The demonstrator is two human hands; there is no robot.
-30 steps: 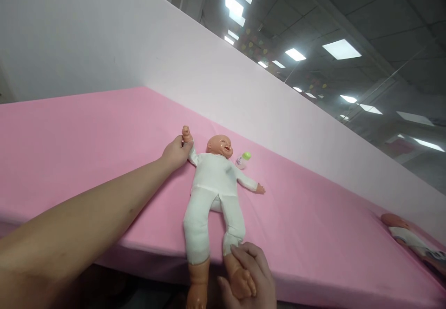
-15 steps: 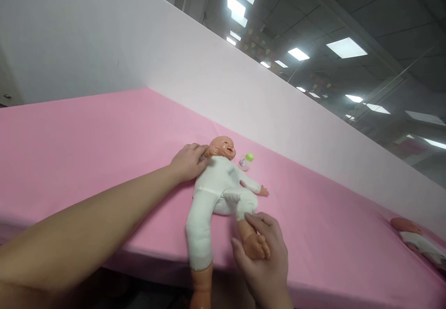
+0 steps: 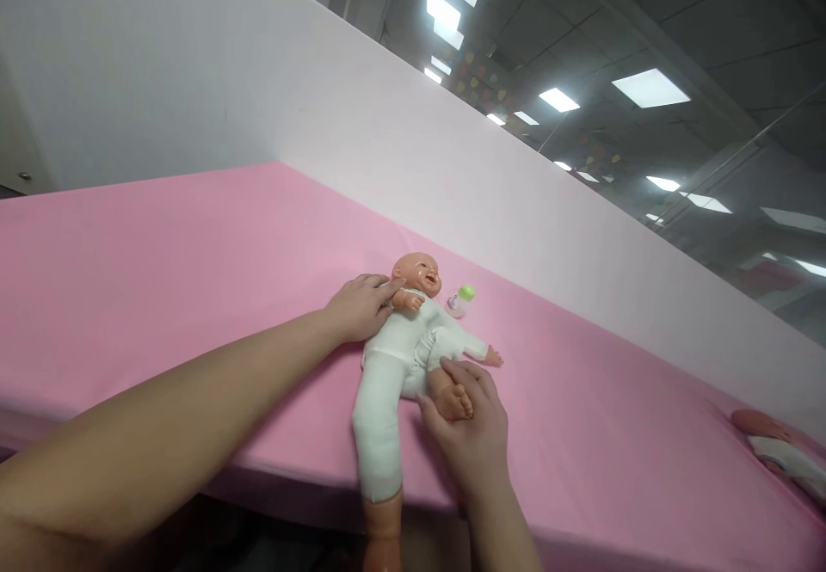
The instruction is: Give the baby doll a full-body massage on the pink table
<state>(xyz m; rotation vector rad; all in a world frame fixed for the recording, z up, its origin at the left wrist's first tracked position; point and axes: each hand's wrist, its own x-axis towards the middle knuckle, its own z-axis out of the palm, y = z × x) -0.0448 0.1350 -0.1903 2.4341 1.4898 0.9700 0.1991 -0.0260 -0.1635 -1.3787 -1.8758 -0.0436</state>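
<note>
A baby doll (image 3: pixel 400 335) in a white cloth suit lies on its back on the pink-covered surface. Its bare head points toward the wall panel. My left hand (image 3: pixel 365 307) grips the doll's arm on the left, near the shoulder; that little hand rests on the doll's chest. Cupped around the lower leg and bare foot on the right is my right hand (image 3: pixel 474 417), with the doll's knee bent toward its belly. The other leg lies straight, its foot hanging past the front edge. Beside the doll's head is a small bottle (image 3: pixel 461 299) with a green cap.
A pale wall panel (image 3: pixel 452 176) runs along the back of the pink surface (image 3: pixel 613 434). At the far right lies another doll (image 3: pixel 778 447), partly cut off by the frame. Glass above the panel shows ceiling lights.
My right hand has pushed the doll's foot up toward its body, bending the leg more. The doll's arm under my left hand has come down from beside the face onto the chest.
</note>
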